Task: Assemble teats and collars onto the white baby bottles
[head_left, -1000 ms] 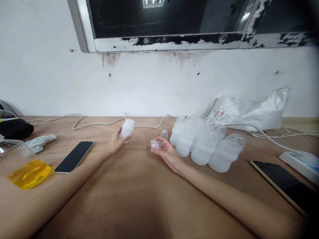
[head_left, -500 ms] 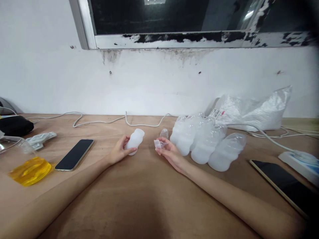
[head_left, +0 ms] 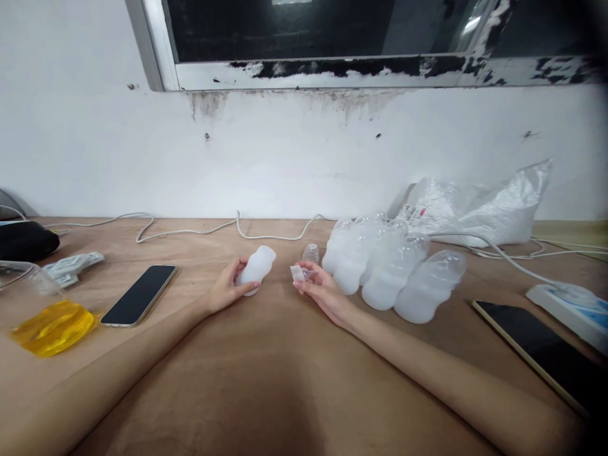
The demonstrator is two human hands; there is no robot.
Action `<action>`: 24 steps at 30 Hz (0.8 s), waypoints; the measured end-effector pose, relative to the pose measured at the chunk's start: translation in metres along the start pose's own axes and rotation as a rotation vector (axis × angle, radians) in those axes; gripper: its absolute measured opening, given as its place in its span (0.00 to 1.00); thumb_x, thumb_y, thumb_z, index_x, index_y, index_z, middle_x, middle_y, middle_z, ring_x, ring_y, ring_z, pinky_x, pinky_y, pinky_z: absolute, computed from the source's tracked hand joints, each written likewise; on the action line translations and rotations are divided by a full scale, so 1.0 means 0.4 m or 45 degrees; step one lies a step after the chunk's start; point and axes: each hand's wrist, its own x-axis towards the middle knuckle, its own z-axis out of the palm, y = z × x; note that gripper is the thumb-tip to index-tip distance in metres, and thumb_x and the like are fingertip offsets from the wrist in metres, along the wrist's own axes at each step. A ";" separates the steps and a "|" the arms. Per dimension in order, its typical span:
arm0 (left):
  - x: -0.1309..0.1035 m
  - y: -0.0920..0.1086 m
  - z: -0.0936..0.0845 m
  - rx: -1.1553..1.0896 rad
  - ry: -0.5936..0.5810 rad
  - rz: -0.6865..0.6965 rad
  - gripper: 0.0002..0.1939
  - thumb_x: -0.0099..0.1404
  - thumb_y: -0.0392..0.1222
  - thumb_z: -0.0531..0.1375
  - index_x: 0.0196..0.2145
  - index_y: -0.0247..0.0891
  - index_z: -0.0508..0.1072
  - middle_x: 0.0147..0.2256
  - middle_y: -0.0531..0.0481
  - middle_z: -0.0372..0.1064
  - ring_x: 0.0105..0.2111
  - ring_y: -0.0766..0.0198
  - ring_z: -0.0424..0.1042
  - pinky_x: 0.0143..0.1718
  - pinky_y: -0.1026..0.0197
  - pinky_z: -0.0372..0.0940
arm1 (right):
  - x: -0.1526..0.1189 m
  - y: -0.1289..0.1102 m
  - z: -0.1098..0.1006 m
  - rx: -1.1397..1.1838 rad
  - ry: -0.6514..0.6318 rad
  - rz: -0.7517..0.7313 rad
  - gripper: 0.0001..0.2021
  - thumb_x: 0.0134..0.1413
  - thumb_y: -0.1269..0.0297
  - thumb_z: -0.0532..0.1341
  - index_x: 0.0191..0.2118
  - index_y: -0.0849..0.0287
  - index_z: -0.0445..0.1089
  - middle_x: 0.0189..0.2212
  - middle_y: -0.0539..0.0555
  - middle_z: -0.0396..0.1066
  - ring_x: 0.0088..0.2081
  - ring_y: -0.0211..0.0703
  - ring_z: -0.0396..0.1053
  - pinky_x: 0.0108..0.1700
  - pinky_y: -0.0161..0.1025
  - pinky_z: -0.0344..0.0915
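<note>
My left hand (head_left: 227,289) is closed round a small frosted-white plastic bottle (head_left: 257,268), which tilts to the right and has a wavy, waisted body. To its right, my right hand (head_left: 319,290) pinches a clear plastic bottle top (head_left: 297,273) with a ribbed rim, its rim facing the bottle. A gap separates the two pieces. Just behind my right fingers, a small clear domed cap (head_left: 311,253) rests on the table. Beside that hand stand several similar frosted bottles (head_left: 388,280) with clear tops, grouped in a cluster.
A dark-screened phone (head_left: 139,295) lies left, near a clear container of yellow liquid (head_left: 53,328). Another phone (head_left: 532,348) and a white power strip (head_left: 570,310) lie right. A stuffed plastic bag (head_left: 475,206) leans against the wall, and a white cable (head_left: 266,237) runs along the back.
The view has shifted slightly. Both hands keep their holds, and the bottle and the clear top stay almost where they were.
</note>
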 end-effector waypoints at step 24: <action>-0.026 0.063 0.006 0.489 -0.214 0.269 0.22 0.54 0.43 0.58 0.48 0.40 0.63 0.44 0.48 0.64 0.43 0.59 0.64 0.44 0.57 0.59 | 0.003 -0.023 -0.002 -0.399 -0.240 -0.189 0.22 0.34 0.67 0.67 0.39 0.52 0.60 0.35 0.47 0.63 0.26 0.31 0.62 0.28 0.31 0.61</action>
